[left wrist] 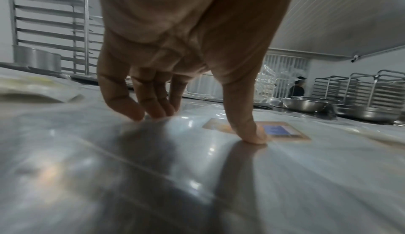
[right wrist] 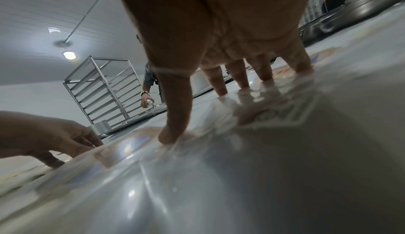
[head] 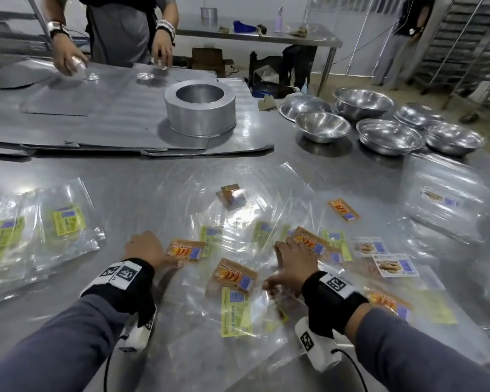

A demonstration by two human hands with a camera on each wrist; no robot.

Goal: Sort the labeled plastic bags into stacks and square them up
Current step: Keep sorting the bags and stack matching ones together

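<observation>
Sorting step: both hands flat, fingers spread: left hand [head: 146, 248], right hand [head: 293, 265] pressing loose bags [head: 234, 275]. Next, probably: gather matching labels.

Stainless steel table [head: 142, 176] fills a white-panelled workroom, mixing bowls [head: 362, 103] grouped at its far right; tall tray racks [left wrist: 50, 24] line the walls, a round ceiling lamp [right wrist: 69, 55] glowing overhead.

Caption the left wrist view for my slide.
Left hand presses fingertips on a clear orange-labelled plastic bag.
</observation>
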